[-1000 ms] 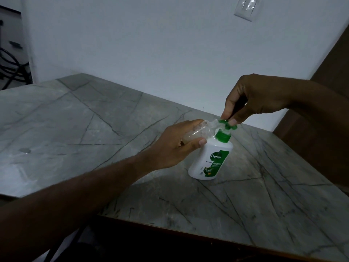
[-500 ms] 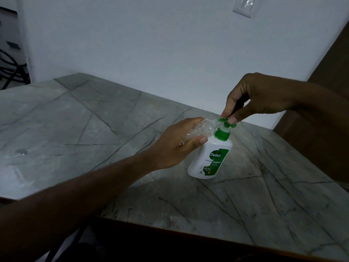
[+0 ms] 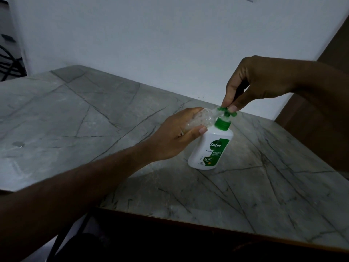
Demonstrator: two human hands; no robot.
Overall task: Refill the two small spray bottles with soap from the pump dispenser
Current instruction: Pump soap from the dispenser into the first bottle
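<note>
A white Dettol pump dispenser (image 3: 210, 148) with a green collar and green pump head (image 3: 227, 112) stands upright on the grey marble table (image 3: 94, 118). My left hand (image 3: 175, 135) grips a small clear spray bottle (image 3: 201, 118), tilted with its open mouth at the pump's nozzle. My right hand (image 3: 251, 84) comes from above and pinches the green pump head between fingertips and thumb. Most of the clear bottle is hidden inside my left hand. A second spray bottle is not in view.
A white wall runs behind the table. A dark wooden panel (image 3: 324, 103) stands at the right. The table's front edge (image 3: 207, 224) is near me. A small wet spot (image 3: 18, 144) lies at the far left of the tabletop.
Both hands hold the same grips on bottle and pump head. The view has shifted slightly; the bottle and dispenser stay in place.
</note>
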